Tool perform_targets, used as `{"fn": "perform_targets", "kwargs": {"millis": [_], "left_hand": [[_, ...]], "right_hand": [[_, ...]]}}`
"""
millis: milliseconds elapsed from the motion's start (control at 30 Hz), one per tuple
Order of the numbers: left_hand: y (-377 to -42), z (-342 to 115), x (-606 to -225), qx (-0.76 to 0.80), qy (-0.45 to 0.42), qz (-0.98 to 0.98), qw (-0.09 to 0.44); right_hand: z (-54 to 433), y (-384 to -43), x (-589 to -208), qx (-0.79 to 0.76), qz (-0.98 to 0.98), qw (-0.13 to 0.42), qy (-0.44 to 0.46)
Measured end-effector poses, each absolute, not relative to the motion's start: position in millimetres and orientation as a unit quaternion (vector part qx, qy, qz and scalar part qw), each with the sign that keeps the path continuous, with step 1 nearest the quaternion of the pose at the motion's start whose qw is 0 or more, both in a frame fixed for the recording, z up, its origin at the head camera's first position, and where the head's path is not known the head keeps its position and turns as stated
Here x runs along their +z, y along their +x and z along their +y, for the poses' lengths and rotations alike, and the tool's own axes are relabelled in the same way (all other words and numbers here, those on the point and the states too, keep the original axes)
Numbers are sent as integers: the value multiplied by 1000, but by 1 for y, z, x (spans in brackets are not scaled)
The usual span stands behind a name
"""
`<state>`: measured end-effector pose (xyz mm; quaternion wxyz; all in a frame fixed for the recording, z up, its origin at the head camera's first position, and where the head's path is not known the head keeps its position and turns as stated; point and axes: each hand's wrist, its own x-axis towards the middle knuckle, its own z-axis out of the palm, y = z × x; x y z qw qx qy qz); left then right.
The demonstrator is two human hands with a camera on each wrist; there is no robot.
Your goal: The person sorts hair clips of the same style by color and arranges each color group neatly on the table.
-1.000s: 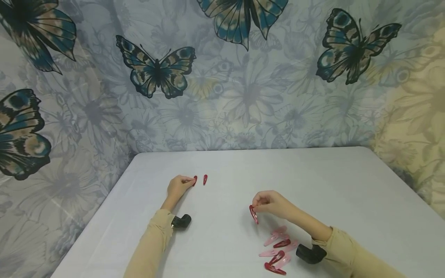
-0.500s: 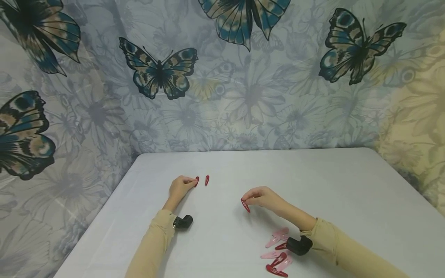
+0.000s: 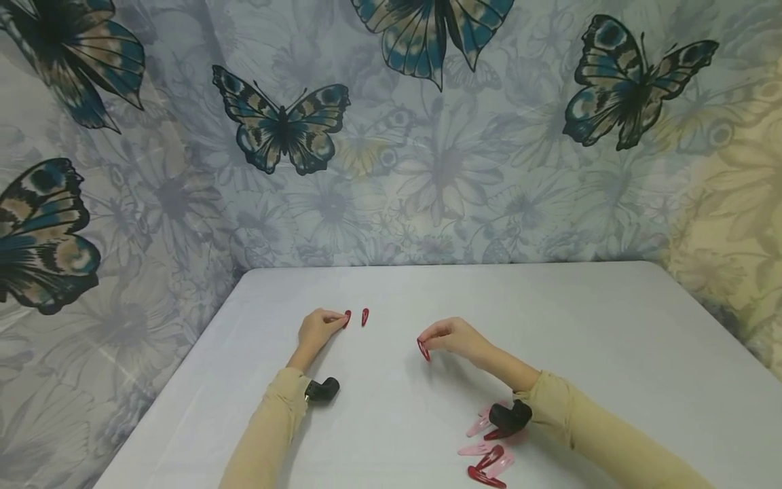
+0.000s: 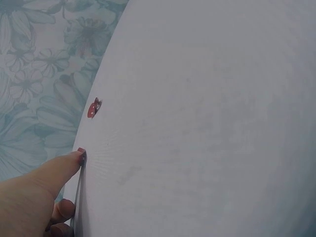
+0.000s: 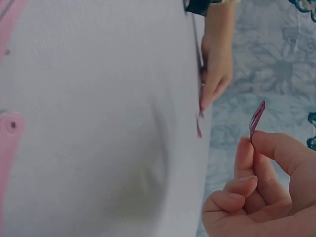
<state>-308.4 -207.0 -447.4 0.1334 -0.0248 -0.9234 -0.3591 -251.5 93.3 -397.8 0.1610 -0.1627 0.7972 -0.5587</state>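
My left hand (image 3: 315,331) rests at the far left of the white table, thumb and fingertips pinching a red snap hair clip (image 3: 347,318). Just to the right of it lies a second red hair clip (image 3: 365,317), also seen past my thumb in the left wrist view. My right hand (image 3: 459,338) is raised over the middle of the table. Between its thumb and index finger it pinches a third red hair clip (image 5: 257,117), whose end points away from the fingertips. The other fingers of this hand are curled in.
A loose pile of pink hair clips (image 3: 475,449) and red hair clips (image 3: 487,477) lies near the front of the table (image 3: 379,407), partly hidden by the black wrist camera (image 3: 510,416). Butterfly-patterned cloth (image 3: 421,170) hangs behind the table.
My right hand has moved away from the pile, left and farther back, carrying its red hair clip toward the other two. My left hand stays at its clip.
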Motion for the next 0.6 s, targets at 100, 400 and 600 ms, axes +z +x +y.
{"fn": "perform_targets", "kwargs": {"millis": [100,400,600], "left_hand": [[-307,-206,-446,-362,-24,-922,134],[-308,-208,-448,-356,-20,-924,137],[-309,-206,-447,-351,-19,-926,135]], "right_hand": [[92,-256,-399,-558,800,158,-154],[81,-268,-399,-565,794,154,-165],[74,-274,-397,-574,789,151,-159]]}}
